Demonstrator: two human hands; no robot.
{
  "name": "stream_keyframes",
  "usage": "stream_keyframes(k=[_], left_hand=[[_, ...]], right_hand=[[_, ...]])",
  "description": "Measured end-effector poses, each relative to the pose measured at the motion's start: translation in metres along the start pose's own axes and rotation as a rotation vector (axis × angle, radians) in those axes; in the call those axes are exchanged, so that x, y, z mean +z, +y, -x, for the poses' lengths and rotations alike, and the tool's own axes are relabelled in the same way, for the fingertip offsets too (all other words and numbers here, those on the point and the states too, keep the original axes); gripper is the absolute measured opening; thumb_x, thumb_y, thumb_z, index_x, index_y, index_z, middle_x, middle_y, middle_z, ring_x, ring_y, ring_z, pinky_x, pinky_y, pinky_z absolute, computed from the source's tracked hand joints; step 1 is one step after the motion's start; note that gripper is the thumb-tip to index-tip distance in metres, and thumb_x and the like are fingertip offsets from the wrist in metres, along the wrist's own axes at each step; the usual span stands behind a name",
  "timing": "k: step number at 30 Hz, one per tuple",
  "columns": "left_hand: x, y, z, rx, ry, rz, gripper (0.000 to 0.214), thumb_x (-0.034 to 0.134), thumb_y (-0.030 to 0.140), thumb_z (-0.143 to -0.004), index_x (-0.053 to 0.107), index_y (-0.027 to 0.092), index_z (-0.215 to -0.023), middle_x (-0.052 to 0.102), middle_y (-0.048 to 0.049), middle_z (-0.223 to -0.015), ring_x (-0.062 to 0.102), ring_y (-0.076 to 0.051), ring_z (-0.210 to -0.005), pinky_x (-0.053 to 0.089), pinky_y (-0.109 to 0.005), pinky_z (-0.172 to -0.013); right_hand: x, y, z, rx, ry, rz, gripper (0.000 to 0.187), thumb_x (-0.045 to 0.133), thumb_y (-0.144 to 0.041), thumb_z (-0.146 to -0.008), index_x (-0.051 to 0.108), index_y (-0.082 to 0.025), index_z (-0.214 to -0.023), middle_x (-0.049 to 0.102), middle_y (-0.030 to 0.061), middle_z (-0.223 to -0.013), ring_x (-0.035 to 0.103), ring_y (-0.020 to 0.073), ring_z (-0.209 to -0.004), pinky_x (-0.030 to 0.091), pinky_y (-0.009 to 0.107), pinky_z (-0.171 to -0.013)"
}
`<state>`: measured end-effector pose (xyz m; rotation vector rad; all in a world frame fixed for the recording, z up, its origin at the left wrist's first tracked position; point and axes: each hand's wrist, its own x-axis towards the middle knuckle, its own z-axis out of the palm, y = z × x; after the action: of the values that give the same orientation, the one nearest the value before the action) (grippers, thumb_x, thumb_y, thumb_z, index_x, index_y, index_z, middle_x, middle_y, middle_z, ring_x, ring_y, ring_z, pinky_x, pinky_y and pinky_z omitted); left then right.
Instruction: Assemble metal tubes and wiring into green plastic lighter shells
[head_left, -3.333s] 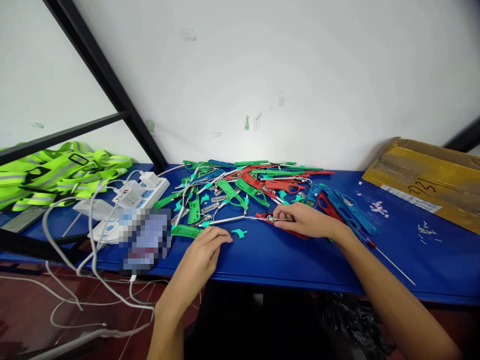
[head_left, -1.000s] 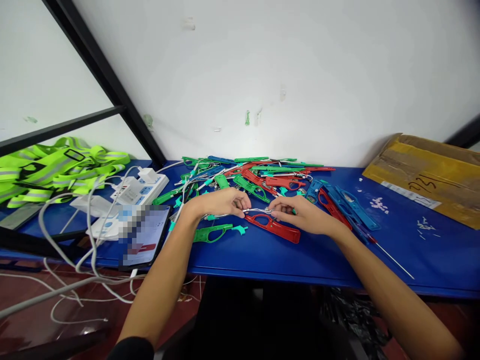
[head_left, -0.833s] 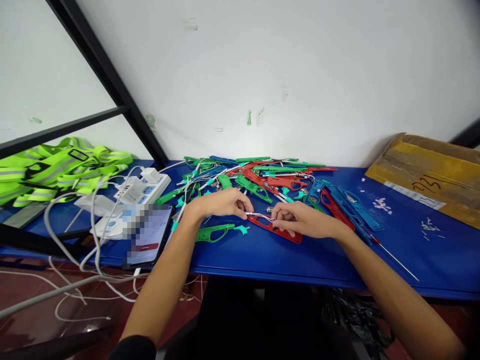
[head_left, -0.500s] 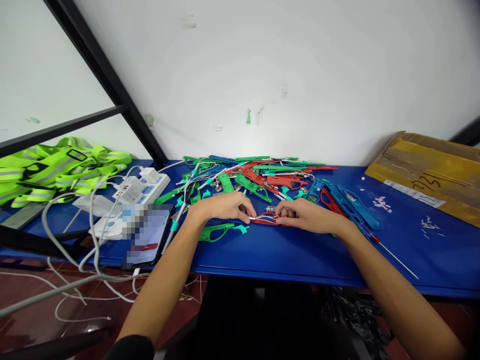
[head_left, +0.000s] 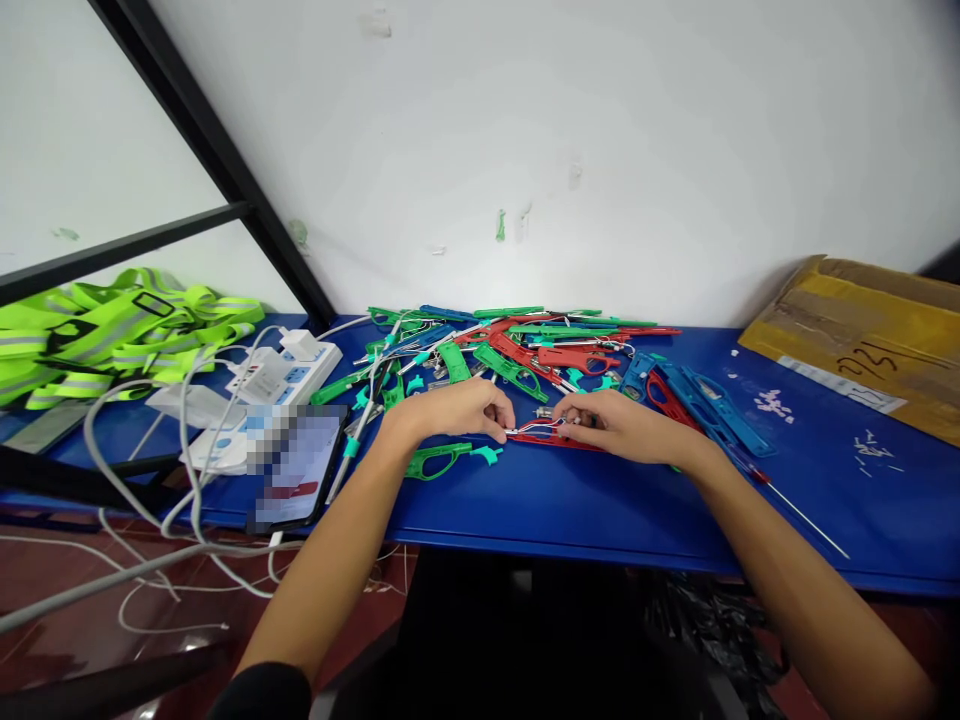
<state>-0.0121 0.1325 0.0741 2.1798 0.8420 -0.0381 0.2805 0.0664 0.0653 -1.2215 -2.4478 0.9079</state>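
A red plastic lighter casing (head_left: 541,438), gun-shaped and exposing thin white and blue wires, lies low over the blue table between my hands. With thumb and fingers pinched together, my left hand (head_left: 466,408) grips its left end, where a small white piece shows. My right hand (head_left: 619,425) is closed at the casing's right part, fingers curled at the wires; exactly what they pinch is hidden. A small metal cylinder (head_left: 543,412) shows just behind the casing. Below my left hand rests a green casing half (head_left: 435,463) with a teal trigger piece (head_left: 487,455) at its tip.
Behind my hands spreads a pile of casings, including a green one (head_left: 517,375) and a red one (head_left: 574,358). Blue casings (head_left: 724,410) and a screwdriver (head_left: 806,512) lie right, near a cardboard box (head_left: 862,340). A phone (head_left: 315,450) and power strip (head_left: 307,378) are left.
My right hand's fingers have shifted slightly on the red casing and wires, showing more of the curled fingers. My left hand keeps its pinch. The whole view has moved a little.
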Motion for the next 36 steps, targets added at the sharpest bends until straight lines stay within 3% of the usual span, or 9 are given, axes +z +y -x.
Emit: stream_keyframes(k=[19, 29, 36], left_hand=[[0.0, -0.014, 0.001, -0.007, 0.006, 0.021, 0.016, 0.085, 0.031, -0.088, 0.08, 0.019, -0.098, 0.079, -0.004, -0.093, 0.069, -0.018, -0.082, 0.045, -0.028, -0.068], [-0.003, -0.01, 0.006, 0.031, 0.016, 0.006, 0.029, 0.073, 0.036, -0.097, 0.085, 0.015, -0.114, 0.084, -0.0098, -0.1, 0.074, -0.02, -0.083, 0.05, -0.03, -0.071], [-0.005, -0.004, 0.01, 0.051, 0.022, -0.005, 0.03, 0.067, 0.032, -0.1, 0.085, 0.014, -0.117, 0.085, -0.0109, -0.108, 0.074, -0.021, -0.088, 0.051, -0.03, -0.074]], right_hand=[[0.004, -0.001, -0.003, 0.028, -0.007, 0.029, 0.045, 0.056, -0.061, -0.109, 0.075, -0.023, -0.121, 0.073, 0.003, -0.088, 0.059, 0.0182, -0.071, 0.04, 0.03, -0.067], [0.005, 0.0, -0.003, 0.005, 0.013, 0.0, 0.046, 0.047, -0.059, -0.113, 0.072, -0.022, -0.126, 0.073, 0.0017, -0.085, 0.061, 0.0187, -0.071, 0.041, 0.031, -0.07], [0.003, -0.004, -0.003, -0.003, 0.018, -0.018, 0.051, 0.044, -0.061, -0.114, 0.075, -0.022, -0.118, 0.077, 0.0057, -0.099, 0.066, 0.0203, -0.082, 0.046, 0.032, -0.078]])
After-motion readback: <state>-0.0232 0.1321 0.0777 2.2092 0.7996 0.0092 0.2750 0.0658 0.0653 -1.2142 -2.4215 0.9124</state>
